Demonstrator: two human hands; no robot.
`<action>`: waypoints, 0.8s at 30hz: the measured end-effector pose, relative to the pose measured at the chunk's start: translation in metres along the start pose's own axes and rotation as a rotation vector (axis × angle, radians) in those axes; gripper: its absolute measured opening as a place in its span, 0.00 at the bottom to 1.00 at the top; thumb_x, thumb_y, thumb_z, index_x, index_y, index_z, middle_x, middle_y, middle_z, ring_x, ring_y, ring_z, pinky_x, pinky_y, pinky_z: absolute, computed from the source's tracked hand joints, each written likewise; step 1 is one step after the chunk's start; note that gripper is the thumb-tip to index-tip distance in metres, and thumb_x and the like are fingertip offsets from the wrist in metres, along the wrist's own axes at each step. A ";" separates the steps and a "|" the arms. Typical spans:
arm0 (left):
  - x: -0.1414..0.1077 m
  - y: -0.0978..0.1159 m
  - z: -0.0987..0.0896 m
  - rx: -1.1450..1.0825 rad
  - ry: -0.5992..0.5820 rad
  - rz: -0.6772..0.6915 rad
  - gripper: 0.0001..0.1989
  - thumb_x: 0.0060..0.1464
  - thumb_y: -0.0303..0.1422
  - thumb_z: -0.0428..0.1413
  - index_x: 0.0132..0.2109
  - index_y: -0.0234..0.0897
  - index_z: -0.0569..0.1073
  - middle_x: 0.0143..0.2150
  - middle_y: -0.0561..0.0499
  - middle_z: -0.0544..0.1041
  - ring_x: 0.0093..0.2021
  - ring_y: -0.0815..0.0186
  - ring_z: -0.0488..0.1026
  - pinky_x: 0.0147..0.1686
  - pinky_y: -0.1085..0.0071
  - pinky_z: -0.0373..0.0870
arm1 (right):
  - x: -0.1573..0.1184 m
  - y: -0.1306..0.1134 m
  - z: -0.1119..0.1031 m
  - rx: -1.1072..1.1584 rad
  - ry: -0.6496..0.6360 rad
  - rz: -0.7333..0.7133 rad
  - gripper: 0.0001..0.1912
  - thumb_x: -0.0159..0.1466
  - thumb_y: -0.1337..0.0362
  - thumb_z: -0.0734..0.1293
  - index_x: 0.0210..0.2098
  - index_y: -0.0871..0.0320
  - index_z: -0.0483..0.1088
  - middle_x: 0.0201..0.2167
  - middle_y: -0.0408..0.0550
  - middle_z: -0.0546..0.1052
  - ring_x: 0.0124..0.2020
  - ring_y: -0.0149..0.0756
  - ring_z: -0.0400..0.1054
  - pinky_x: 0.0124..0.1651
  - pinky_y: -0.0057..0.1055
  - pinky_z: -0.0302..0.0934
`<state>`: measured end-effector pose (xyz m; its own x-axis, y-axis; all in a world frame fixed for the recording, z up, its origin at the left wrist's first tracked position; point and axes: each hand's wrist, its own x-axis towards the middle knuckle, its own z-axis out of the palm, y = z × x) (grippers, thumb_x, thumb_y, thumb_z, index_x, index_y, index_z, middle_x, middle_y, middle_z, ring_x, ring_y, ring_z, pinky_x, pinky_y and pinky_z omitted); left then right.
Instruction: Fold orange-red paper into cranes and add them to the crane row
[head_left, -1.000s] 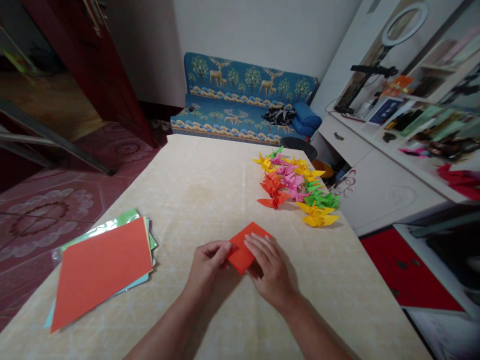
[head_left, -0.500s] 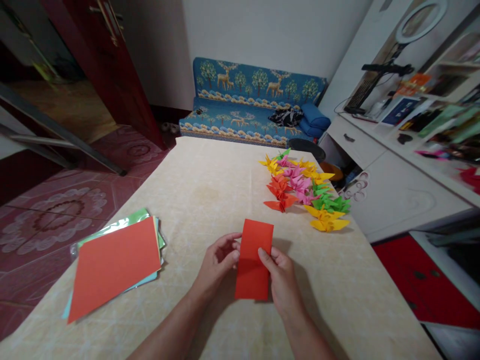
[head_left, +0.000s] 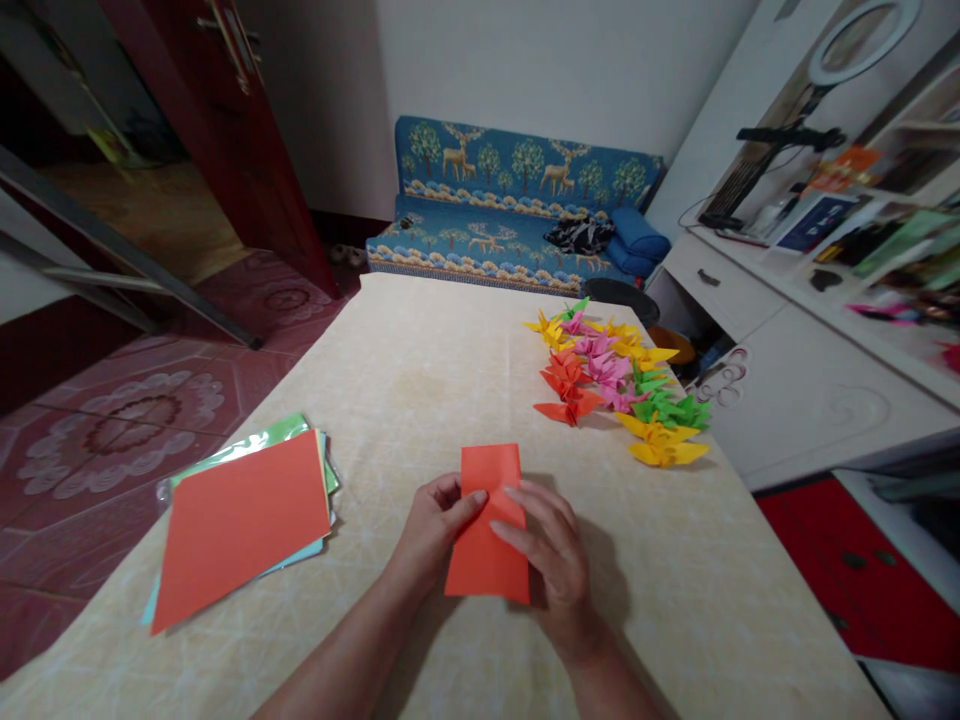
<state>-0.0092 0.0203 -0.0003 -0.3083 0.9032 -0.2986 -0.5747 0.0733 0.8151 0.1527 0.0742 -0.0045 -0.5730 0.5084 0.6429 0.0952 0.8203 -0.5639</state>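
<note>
Orange-red rectangular paper (head_left: pixel 482 550) is at lower centre of the frame. I record the bare left hand (head_left: pixel 433 525) pinching its left edge. The bare right hand (head_left: pixel 556 550) lays fingers across its right side; I cannot tell whether they grip. Multicoloured folded-paper birds (head_left: pixel 609 371) lie right of centre.

From where I sit, the folded red paper (head_left: pixel 487 565) hides most of the left hand's (head_left: pixel 431 525) fingers, I can't make out the right hand's (head_left: pixel 561 555) thumb, and both forearms (head_left: pixel 345 635) run off the bottom edge. The top red sheet (head_left: pixel 244 525) covers most of the green packet (head_left: pixel 289 429) under it, and the paper cranes (head_left: pixel 607 370) overlap too much for me to count. The top edge crops the ring light (head_left: pixel 844 80), and the clutter (head_left: pixel 911 245) at right is too smeared to name.
</note>
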 end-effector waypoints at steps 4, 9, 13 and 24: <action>-0.002 0.005 -0.003 -0.075 -0.107 -0.102 0.14 0.44 0.35 0.65 0.37 0.31 0.77 0.30 0.48 0.79 0.27 0.67 0.74 0.30 0.74 0.67 | 0.002 -0.002 0.004 0.150 -0.113 -0.033 0.18 0.65 0.69 0.64 0.53 0.48 0.69 0.48 0.49 0.76 0.53 0.43 0.67 0.52 0.46 0.65; -0.001 0.000 -0.009 -0.120 -0.133 -0.216 0.10 0.43 0.31 0.66 0.32 0.30 0.77 0.27 0.48 0.78 0.25 0.70 0.72 0.28 0.76 0.66 | 0.002 -0.005 0.012 0.310 -0.143 0.054 0.15 0.65 0.70 0.63 0.49 0.52 0.73 0.42 0.48 0.79 0.46 0.39 0.72 0.49 0.39 0.68; -0.002 -0.003 -0.004 -0.016 -0.150 -0.133 0.13 0.43 0.32 0.66 0.37 0.28 0.79 0.32 0.43 0.80 0.30 0.65 0.75 0.34 0.73 0.69 | -0.002 -0.005 0.019 0.261 0.093 0.307 0.06 0.63 0.66 0.65 0.36 0.56 0.76 0.31 0.47 0.80 0.33 0.37 0.75 0.37 0.32 0.70; -0.003 -0.012 0.007 0.039 -0.116 -0.122 0.18 0.48 0.39 0.63 0.41 0.28 0.80 0.32 0.40 0.81 0.26 0.65 0.74 0.29 0.72 0.67 | -0.004 0.003 0.022 0.168 0.245 0.587 0.12 0.63 0.60 0.63 0.27 0.59 0.72 0.20 0.42 0.73 0.22 0.31 0.66 0.25 0.24 0.61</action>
<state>0.0040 0.0194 -0.0052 -0.1473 0.9290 -0.3395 -0.5720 0.2000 0.7955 0.1375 0.0694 -0.0201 -0.2610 0.9202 0.2917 0.1961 0.3464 -0.9174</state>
